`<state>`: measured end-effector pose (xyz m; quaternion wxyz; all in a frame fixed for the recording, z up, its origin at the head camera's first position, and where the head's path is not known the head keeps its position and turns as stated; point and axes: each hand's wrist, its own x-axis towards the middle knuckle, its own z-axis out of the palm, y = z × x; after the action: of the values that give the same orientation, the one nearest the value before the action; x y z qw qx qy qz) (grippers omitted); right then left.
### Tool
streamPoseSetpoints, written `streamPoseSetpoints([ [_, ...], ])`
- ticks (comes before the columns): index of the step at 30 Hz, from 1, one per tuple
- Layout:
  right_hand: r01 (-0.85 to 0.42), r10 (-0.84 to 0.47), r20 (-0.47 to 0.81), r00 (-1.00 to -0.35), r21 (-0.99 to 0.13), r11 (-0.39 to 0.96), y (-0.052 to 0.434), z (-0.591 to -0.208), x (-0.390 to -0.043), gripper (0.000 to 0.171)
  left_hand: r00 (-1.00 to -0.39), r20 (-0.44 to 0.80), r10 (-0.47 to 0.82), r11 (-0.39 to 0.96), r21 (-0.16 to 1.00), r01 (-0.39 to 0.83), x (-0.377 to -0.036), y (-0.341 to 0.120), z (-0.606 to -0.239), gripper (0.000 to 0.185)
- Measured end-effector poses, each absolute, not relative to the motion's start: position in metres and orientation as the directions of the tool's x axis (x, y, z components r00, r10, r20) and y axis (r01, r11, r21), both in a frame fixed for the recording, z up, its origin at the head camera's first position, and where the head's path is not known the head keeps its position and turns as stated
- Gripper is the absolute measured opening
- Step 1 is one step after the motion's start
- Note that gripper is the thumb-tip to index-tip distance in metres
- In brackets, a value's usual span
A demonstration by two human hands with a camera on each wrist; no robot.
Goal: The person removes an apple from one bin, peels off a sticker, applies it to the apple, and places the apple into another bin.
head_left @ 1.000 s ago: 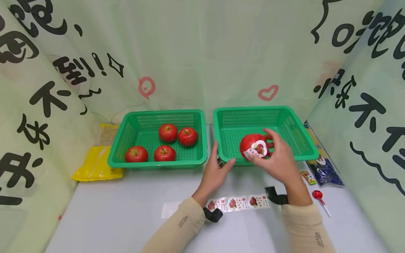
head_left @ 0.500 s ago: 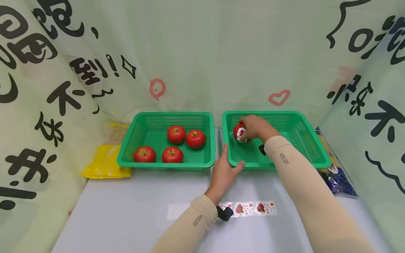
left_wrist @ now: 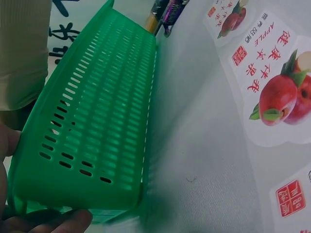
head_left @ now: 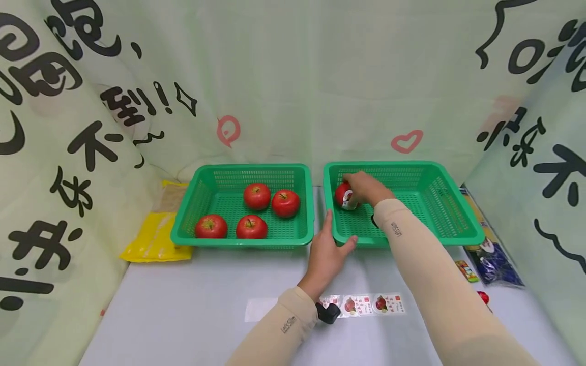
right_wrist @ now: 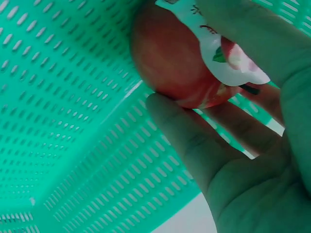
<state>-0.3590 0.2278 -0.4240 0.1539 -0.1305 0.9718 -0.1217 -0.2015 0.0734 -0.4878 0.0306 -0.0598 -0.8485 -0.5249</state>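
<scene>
In the right green basket [head_left: 414,239], a red apple [head_left: 341,195] with a fruit-printed sticker [right_wrist: 228,58] rests at the left side. My right hand [head_left: 368,188] grips it, thumb over the sticker and fingers along its other side. At that basket's front-left corner, my left hand [head_left: 326,260] touches the side with its index finger straight and thumb spread along the front. Its lower fingertips [left_wrist: 75,221] show beneath the corner in the left wrist view. Several red apples [head_left: 286,204] lie in the left green basket [head_left: 242,243].
A strip of apple stickers [head_left: 359,306] lies on the table [head_left: 192,315] in front. A yellow bag [head_left: 155,236] leans beside the left basket. A dark blue packet [head_left: 494,264], a small colourful wrapper [head_left: 467,271] and a red lollipop [head_left: 483,296] lie on the right.
My right hand has carried the apple from over the front of the right basket to its left side, down inside. My left hand stays at the basket's corner. The head view has shifted slightly.
</scene>
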Motion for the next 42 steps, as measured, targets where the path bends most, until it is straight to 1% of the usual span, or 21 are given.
streamPoseSetpoints([
  [6,-0.188,-0.270,-0.276,-0.922,-0.289,0.939,0.221,-0.418,-0.358,0.073,-0.991,0.107,0.086,0.445,0.886,0.134,-0.199,0.070,-0.484,0.090],
  [9,-0.176,-0.258,-0.275,-0.926,-0.289,0.941,0.220,-0.418,-0.360,0.074,-0.989,0.078,0.125,0.438,0.890,0.126,-0.191,0.063,-0.479,0.090],
  [11,-0.171,-0.251,-0.266,-0.931,-0.289,0.942,0.221,-0.418,-0.361,0.074,-0.985,0.065,0.162,0.408,0.904,0.127,-0.183,0.053,-0.476,0.089],
  [14,-0.175,-0.246,-0.257,-0.935,-0.272,0.946,0.222,-0.418,-0.360,0.072,-0.976,0.084,0.202,0.327,0.933,0.148,-0.166,0.032,-0.474,0.080],
  [17,-0.177,-0.242,-0.268,-0.933,-0.244,0.953,0.224,-0.418,-0.357,0.072,-0.972,0.150,0.179,0.245,0.950,0.192,-0.149,0.004,-0.478,0.061],
  [20,-0.159,-0.226,-0.318,-0.921,-0.221,0.962,0.225,-0.418,-0.353,0.075,-0.968,0.235,0.084,0.217,0.944,0.248,-0.137,-0.026,-0.484,0.037],
  [23,-0.155,-0.224,-0.371,-0.901,-0.207,0.966,0.226,-0.419,-0.349,0.084,-0.948,0.314,-0.044,0.249,0.923,0.294,-0.135,-0.055,-0.488,0.021],
  [26,-0.158,-0.238,-0.382,-0.893,-0.230,0.960,0.227,-0.415,-0.342,0.093,-0.909,0.381,-0.168,0.298,0.899,0.321,-0.140,-0.082,-0.491,0.013],
  [28,-0.172,-0.254,-0.357,-0.899,-0.244,0.954,0.228,-0.410,-0.337,0.094,-0.876,0.415,-0.244,0.316,0.888,0.333,-0.145,-0.098,-0.494,0.011],
  [29,-0.182,-0.261,-0.338,-0.904,-0.248,0.951,0.229,-0.406,-0.332,0.092,-0.857,0.429,-0.285,0.323,0.885,0.335,-0.148,-0.106,-0.494,0.010],
  [33,-0.224,-0.288,-0.210,-0.934,-0.284,0.932,0.227,-0.385,-0.305,0.079,-0.752,0.451,-0.481,0.347,0.886,0.309,-0.154,-0.134,-0.495,0.015],
  [36,-0.231,-0.276,-0.084,-0.958,-0.349,0.908,0.222,-0.374,-0.270,0.071,-0.665,0.423,-0.616,0.338,0.904,0.263,-0.156,-0.149,-0.495,0.023],
  [39,-0.259,-0.258,0.065,-0.964,-0.440,0.860,0.214,-0.378,-0.230,0.061,-0.598,0.390,-0.700,0.332,0.919,0.212,-0.158,-0.160,-0.499,0.033],
  [42,-0.334,-0.246,0.234,-0.941,-0.514,0.790,0.203,-0.397,-0.190,0.046,-0.562,0.358,-0.746,0.315,0.933,0.177,-0.161,-0.166,-0.505,0.046],
])
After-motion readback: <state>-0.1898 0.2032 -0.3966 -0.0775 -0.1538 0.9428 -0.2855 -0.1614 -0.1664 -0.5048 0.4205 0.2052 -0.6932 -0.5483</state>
